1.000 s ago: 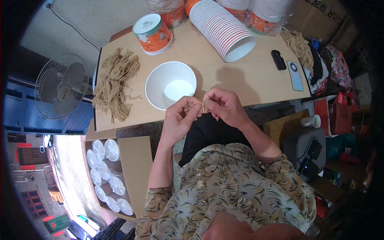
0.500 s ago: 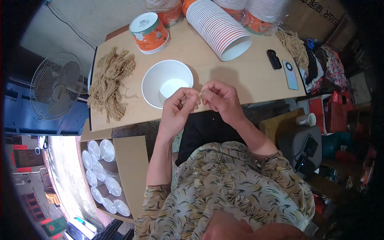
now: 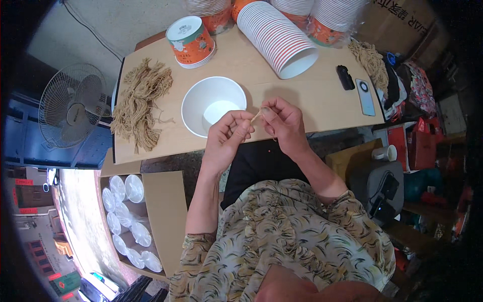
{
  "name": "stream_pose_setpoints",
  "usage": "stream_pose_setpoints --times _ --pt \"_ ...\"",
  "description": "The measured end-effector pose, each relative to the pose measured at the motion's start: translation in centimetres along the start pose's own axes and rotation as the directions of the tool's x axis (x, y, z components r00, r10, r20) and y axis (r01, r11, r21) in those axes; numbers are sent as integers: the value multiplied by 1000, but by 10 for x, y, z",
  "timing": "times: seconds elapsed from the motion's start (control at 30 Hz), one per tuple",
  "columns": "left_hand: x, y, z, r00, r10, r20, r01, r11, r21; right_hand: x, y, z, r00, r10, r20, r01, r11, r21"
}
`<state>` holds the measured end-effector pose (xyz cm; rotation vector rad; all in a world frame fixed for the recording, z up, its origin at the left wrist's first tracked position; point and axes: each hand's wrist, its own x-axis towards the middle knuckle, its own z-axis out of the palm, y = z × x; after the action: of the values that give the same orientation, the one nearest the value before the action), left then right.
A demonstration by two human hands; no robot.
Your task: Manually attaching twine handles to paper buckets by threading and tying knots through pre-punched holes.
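Note:
A short piece of tan twine [image 3: 256, 116] is stretched between my two hands, just in front of the table's near edge. My left hand [image 3: 226, 135] pinches one end between thumb and fingertips. The other end is pinched in my right hand [image 3: 289, 128], which is slightly raised. Behind my left hand stands an open white paper tub [image 3: 192, 108], its inside facing up. A loose heap of tan twine [image 3: 143, 103] lies on the left part of the table.
On the wooden table [image 3: 322, 105] are an upside-down orange tub [image 3: 193, 48], a tilted stack of white tubs [image 3: 274, 38], a black object [image 3: 345, 77] and a phone [image 3: 366, 98]. A fan [image 3: 75, 108] stands left; below it, a carton [image 3: 163, 216] holds several plastic-wrapped tubs.
My right hand has drawn slightly away from the left, up and to the right, so more twine shows between them. My left hand still pinches its end.

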<state>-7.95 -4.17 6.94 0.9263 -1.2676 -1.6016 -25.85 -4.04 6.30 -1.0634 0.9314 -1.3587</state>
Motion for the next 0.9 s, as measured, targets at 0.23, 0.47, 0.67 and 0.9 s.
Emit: stream_pose_setpoints --times 0.23,0.47,0.67,0.9 --pt "-1 5 5 1000 10 -3 -10 998 59 0 -2 -3 998 -60 28 59 998 12" --pt "-7 3 9 894 449 8 -388 763 517 -18 -30 -17 987 -22 157 77 931 -358" --pt "-17 -6 13 826 551 120 -477 570 669 -41 -30 -52 981 69 182 20 895 -446" --pt "-24 -22 -3 742 642 195 -487 315 814 -45 -30 -69 992 -69 107 73 997 -26"
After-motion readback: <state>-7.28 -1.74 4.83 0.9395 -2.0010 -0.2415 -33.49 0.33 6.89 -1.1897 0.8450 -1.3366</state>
